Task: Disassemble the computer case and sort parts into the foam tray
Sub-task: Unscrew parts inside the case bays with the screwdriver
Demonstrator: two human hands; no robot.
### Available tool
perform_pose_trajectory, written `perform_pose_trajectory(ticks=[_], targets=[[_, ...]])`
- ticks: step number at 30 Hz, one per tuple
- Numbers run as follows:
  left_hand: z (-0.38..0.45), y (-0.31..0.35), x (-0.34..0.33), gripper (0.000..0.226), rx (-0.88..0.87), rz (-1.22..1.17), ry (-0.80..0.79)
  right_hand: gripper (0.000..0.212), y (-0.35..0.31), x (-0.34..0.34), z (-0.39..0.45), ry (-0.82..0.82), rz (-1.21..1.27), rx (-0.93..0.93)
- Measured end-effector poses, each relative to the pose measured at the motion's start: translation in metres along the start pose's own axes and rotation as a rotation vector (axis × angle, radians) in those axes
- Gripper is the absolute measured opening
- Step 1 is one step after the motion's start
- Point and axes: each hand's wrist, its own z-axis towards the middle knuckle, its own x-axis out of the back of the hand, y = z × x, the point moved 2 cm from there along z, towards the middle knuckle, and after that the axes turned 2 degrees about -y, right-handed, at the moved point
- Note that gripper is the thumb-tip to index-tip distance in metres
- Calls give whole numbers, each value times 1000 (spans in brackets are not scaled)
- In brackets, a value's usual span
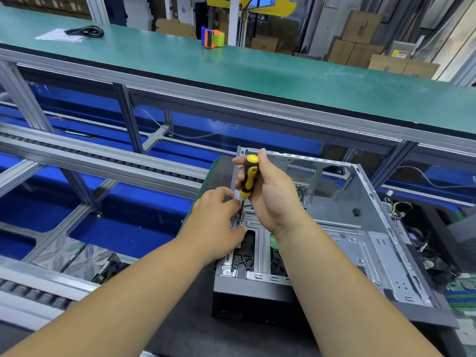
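The right hand (268, 191) is wrapped around the yellow and black handle of a screwdriver (247, 181), which stands nearly upright with its tip down on a screw (239, 222) at the left edge of the computer case (342, 243). The left hand (219, 222) rests just beside the shaft, its fingers (226, 194) curled against the case's metal rail and its thumb low by the screw; whether it grips anything cannot be told. The two hands sit close together, almost touching around the tool. The case lies on its side with its open interior facing up, on a dark desk (195, 318) in front of the person, showing bare grey sheet metal, a perforated vent at the far wall and black fan grilles near the front. To the right of the case lie loose cables (398, 208) and a green circuit board (461, 284). Beyond runs a long green conveyor bench (257, 70) carrying a tape dispenser (212, 38) and a coiled black cord (86, 30).
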Motion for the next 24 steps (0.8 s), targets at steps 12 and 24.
perform_pose_trajectory(ticks=[12, 24], targets=[[-2, 1, 1, 34, -2, -7, 15, 34, 2, -1, 0, -1, -17, 31], [0, 3, 2, 40, 0, 49, 14, 36, 0, 1, 1, 22, 50, 29]])
